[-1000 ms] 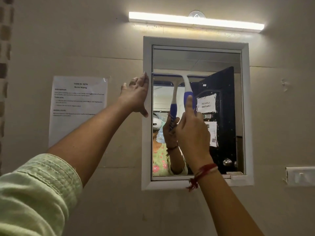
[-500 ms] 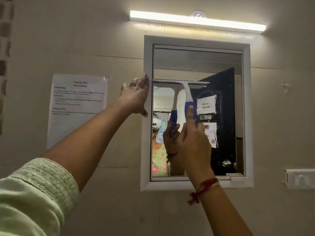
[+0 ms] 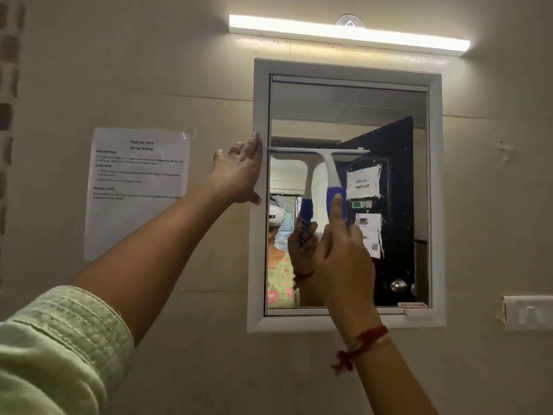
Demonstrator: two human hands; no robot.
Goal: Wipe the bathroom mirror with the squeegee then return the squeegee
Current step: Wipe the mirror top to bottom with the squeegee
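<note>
Glossy glass mirror (image 3: 389, 103); smooth plastic squeegee (image 3: 326, 163); paper notice (image 3: 137, 190).

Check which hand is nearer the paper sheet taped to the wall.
Left. The left hand touches the mirror frame beside the sheet; right hand grips the squeegee farther right.

squeegee (image 3: 329, 172) lower on mirror (image 3: 344, 100), right hand (image 3: 344, 265) lower
</note>
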